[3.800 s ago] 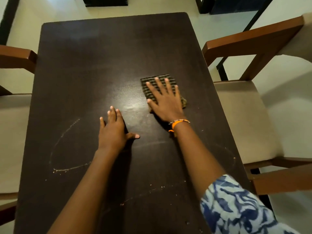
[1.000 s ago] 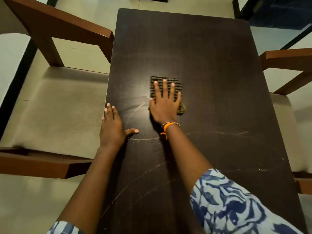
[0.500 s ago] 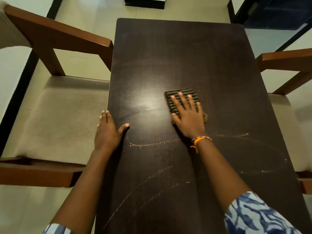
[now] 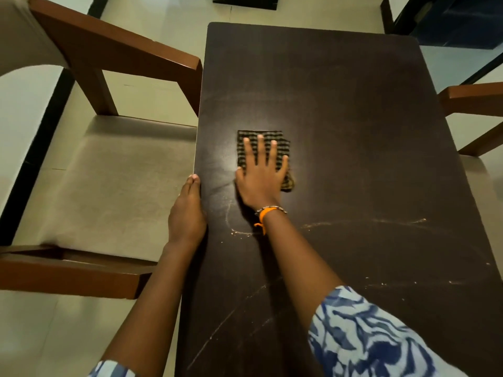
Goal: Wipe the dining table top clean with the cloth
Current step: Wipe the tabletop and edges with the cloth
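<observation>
The right hand (image 4: 261, 183) lies flat w/ fingers spread, pressing the checked cloth (image 4: 262, 137) on the dark worktop (image 4: 353, 131). The left hand (image 4: 187, 210) rests at the worktop's left edge, fingers straight and together, holding nothing.

Home dining room indicated: dark wooden dining table (image 4: 340, 104), cushioned wooden armchairs (image 4: 103, 170) placed at both long edges, pale tiled floor (image 4: 152, 96) seen.

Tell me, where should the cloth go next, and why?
Probably pull the cloth back toward the person: the right hand presses it flat, and a pale crumb line lies just behind the wrist on the table, unwiped.
</observation>
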A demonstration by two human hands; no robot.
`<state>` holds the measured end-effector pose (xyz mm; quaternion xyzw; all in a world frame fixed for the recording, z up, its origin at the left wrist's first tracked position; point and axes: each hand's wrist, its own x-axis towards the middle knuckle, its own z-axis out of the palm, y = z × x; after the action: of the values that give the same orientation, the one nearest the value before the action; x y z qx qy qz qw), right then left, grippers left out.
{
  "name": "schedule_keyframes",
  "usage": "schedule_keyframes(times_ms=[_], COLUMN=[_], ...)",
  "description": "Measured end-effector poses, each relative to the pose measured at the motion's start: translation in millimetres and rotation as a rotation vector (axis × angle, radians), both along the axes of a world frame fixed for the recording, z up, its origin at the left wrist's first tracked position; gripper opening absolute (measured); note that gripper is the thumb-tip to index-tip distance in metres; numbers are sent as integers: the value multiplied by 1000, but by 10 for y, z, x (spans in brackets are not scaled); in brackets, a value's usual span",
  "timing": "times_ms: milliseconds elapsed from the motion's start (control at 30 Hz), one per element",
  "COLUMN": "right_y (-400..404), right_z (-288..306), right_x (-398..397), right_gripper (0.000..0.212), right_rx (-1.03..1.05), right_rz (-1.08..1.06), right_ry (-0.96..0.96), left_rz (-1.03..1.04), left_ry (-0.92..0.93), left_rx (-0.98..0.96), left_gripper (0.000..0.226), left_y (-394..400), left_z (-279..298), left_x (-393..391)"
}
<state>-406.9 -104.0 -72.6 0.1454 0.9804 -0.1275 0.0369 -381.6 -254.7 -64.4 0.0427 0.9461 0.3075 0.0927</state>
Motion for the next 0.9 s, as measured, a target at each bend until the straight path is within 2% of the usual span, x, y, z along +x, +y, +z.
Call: schedule_keyframes(times_ms=[167, 267, 333, 400, 533, 667, 733, 900], right_y=[-611, -394, -98, 249, 907, 883, 665, -80], right_z=[-8, 3, -5, -4, 17, -17, -22, -13], right_x=[-133, -80, 14, 102, 254, 247, 152, -164], right_gripper=[62, 60, 61, 64, 65, 60, 60, 62], right_rx=[-23, 6, 28, 41, 71, 52, 50, 16], right_rz=[242, 427, 474, 363, 35, -223, -241, -58], right_ry=[-23, -27, -20, -20, 2, 0, -5, 19], left_rz=[-73, -63, 1, 45, 178, 256, 266, 216], left_ry=[-31, -79, -129, -166, -353, -398, -384, -398], left_rx=[-16, -41, 60, 231, 572, 754, 768, 776], left_gripper=[51, 55, 56, 49, 44, 43, 43, 43], left_y=[-116, -230, -284, -321, -358, -327, -306, -340], left_z=[13, -17, -19, -23, -32, -53, -74, -116], left_x=[-11, 15, 37, 39, 25, 75, 63, 17])
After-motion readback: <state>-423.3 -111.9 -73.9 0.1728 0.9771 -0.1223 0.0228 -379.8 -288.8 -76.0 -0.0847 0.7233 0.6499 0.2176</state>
